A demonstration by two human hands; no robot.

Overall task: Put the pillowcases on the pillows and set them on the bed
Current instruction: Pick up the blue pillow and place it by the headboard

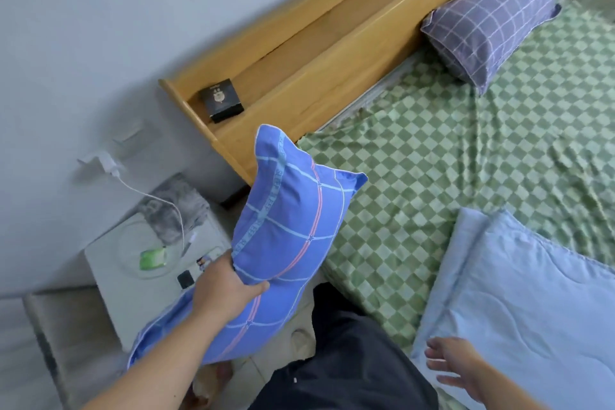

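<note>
- One white bedside cabinet [133, 276] stood at the far left, bearing a single green packet [152, 259] and a white charging cable [156, 201] that ran up to the wall.
- One left hand [229, 283] clutched the blue pillow in its pink-and-white checked cotton case [283, 243] by its long side edge, holding it in the air beside the bed, top corner aimed at the headboard.
- The case looked fully on, so the step in hand seemed to be the placing; the next move would call for swinging the pillow over the mattress and laying it flat near the headboard.
- One small black box [221, 100] sat on the yellow wooden headboard shelf [332, 43].
- One green checked bedsheet [466, 176] covered the bed.
- One right hand [456, 366] hovered with fingers spread and grasping nothing, over one pale blue quilted duvet [532, 309].
- One purple-grey pillow with a white grid pattern [492, 23] already lay against the headboard, making two cased pillows counted.
</note>
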